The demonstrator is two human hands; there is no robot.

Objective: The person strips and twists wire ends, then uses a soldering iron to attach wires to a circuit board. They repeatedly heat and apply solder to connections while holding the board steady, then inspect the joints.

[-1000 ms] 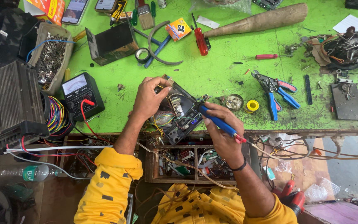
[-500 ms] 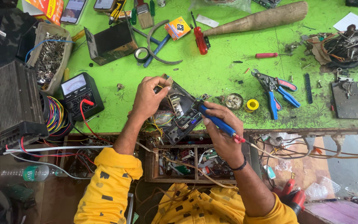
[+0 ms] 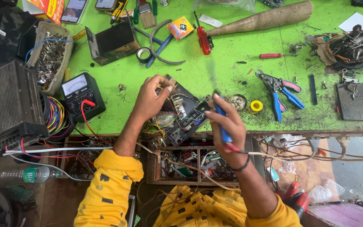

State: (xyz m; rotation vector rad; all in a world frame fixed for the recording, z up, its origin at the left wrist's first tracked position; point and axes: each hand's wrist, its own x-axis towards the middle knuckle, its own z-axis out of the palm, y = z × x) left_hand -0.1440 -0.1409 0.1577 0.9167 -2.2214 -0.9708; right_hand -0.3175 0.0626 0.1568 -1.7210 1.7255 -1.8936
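Note:
My left hand (image 3: 148, 98) grips the upper left edge of a dark circuit board (image 3: 184, 114) with wires and components, holding it tilted at the front edge of the green workbench (image 3: 215, 54). My right hand (image 3: 227, 126) holds a blue-handled soldering iron (image 3: 222, 124); its tip points up and away from the board and looks blurred. A cord runs from the iron's handle to the right. Both sleeves are yellow with dark marks.
An analog multimeter (image 3: 80, 94) with a red lead sits left of the board. Blue-and-red pliers (image 3: 280, 90), a yellow solder spool (image 3: 256, 106), a round tin (image 3: 237, 101), a red screwdriver (image 3: 202, 35), a wooden club (image 3: 261, 19) and a parts drawer (image 3: 194, 162) surround the hands.
My right hand has swung the soldering iron from pointing left at the board to pointing upward, lifting the tip off the board. My left hand still holds the board in place.

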